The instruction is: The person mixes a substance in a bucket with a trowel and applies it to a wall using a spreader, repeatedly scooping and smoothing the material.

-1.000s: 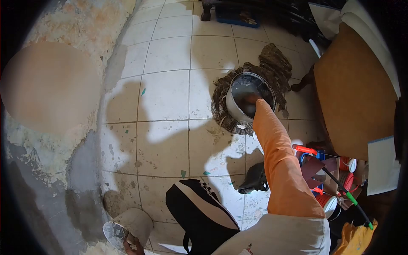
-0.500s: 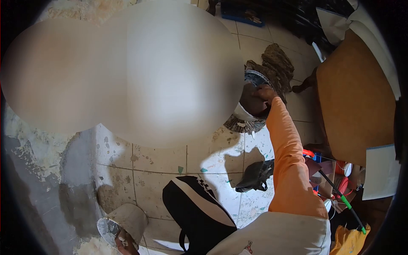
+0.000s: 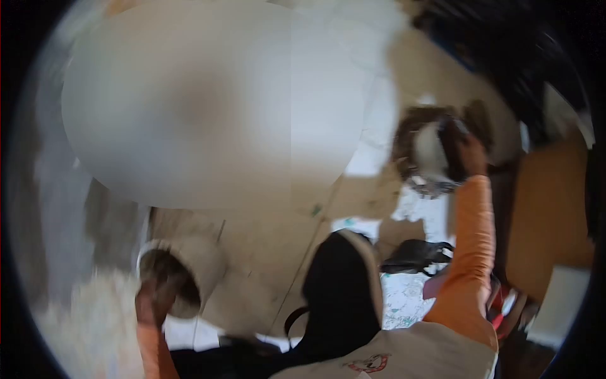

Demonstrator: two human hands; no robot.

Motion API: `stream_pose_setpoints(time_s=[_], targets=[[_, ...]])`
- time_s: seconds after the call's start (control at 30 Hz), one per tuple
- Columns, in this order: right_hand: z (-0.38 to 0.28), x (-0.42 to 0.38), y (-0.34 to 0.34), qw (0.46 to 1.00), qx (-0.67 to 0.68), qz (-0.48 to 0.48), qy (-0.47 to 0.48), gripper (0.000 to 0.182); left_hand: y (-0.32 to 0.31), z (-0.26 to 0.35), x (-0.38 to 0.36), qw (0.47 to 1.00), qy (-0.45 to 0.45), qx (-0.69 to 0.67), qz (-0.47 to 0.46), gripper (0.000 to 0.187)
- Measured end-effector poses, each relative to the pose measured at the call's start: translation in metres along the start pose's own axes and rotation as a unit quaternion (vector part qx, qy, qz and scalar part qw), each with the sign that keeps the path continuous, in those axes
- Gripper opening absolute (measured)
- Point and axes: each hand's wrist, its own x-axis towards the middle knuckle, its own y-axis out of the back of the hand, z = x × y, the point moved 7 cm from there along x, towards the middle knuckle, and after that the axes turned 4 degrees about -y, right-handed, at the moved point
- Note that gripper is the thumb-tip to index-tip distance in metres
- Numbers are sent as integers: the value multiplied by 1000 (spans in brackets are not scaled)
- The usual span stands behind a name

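At lower left, my left hand (image 3: 154, 300) is at the mouth of a tilted whitish bucket (image 3: 218, 262), its fingers over the rim. The bucket's inside looks dark and is smeared by motion. On the right, my right hand (image 3: 472, 155) is closed on a dark brown object (image 3: 451, 148) whose kind I cannot make out. That object is over a second whitish bucket (image 3: 429, 155), standing on a crumpled brown sheet (image 3: 407, 136). A large blurred patch hides the upper left.
Stained floor tiles (image 3: 265, 265) lie between the buckets. A black bag (image 3: 416, 256) rests near my right arm. An orange-brown panel (image 3: 549, 215) and a white sheet (image 3: 558, 306) are at the right edge. Dark plastic (image 3: 505, 44) is at upper right.
The view has swung, shifting the floor things to the right. My left hand and its bucket show further up in view, the bucket mouth more visible. My right hand remains at its bucket.
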Motion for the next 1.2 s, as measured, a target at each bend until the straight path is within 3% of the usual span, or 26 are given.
stream_pose_setpoints(time_s=[0.03,0.07,0.1,0.13,0.17,0.2,0.23,0.27,0.3,0.37,0.4,0.43,0.5,0.57,0.6,0.63,0.67,0.7,0.77,0.83,0.9,0.97,1.03,1.1,1.13,1.2], targets=[[-8,-2,6,980,-92,-111,-139,49,4,36,-5,953,-96,277,-72,38],[-10,-1,18,978,-83,-106,-157,52,10,34,-6,924,-138,345,-84,44],[-9,2,36,979,-154,14,-133,52,9,35,-5,926,-166,329,-85,50],[-14,11,49,988,-107,64,-86,52,22,11,-12,904,-216,363,-68,50],[-54,9,74,995,-88,33,-41,50,20,36,-16,874,-319,360,-65,52],[-53,19,70,997,0,53,62,50,16,44,-8,881,-238,394,-108,56],[-85,4,76,996,24,60,55,51,17,46,-1,908,-170,364,-120,51],[-111,-15,56,980,168,-60,83,54,18,43,3,910,-141,374,-110,43],[-135,-36,35,931,302,-176,105,58,17,41,9,912,-135,371,-110,43],[-189,-94,-41,804,433,-379,153,62,12,33,17,876,-176,430,-130,41],[-279,-146,-31,613,563,-522,189,53,14,27,21,878,-174,431,-114,41],[-296,-169,-73,682,459,-534,197,46,11,20,19,862,-195,445,-143,45],[-370,-219,-126,737,178,-614,220,38,12,6,11,844,-206,468,-159,49],[-425,-252,-146,759,147,-512,375,29,10,-8,1,799,-182,544,-183,50],[-442,-269,-150,760,152,-506,378,29,11,-10,-3,800,-160,542,-201,47],[-456,-278,-146,801,124,-444,382,36,15,-18,-9,800,-164,543,-196,47],[-470,-281,-139,837,92,-375,387,42,19,-26,-16,812,-179,529,-169,46],[-479,-292,-132,840,88,-365,393,42,25,-30,-22,824,-193,514,-139,46],[-469,-302,-94,941,78,-86,318,58,39,-35,-33,855,-165,474,-128,45],[-421,-316,-118,979,1,-141,147,79,54,-42,-47,855,-224,466,-36,42],[-385,-342,-136,972,-10,-225,67,98,61,-49,-56,873,-191,448,-22,41],[-398,-373,-116,966,6,-243,87,109,69,-45,-66,878,-217,421,75,42],[-408,-387,-113,963,-8,-258,73,104,66,-68,-62,898,-205,382,73,44],[-411,-388,-121,969,39,-238,56,98,67,-90,-50,964,-163,207,29,45],[-408,-387,-127,971,82,-220,37,92,67,-92,-49,985,-79,153,-14,49],[-396,-375,-161,963,121,-241,22,85,65,-99,-52,988,-81,129,8,55]])
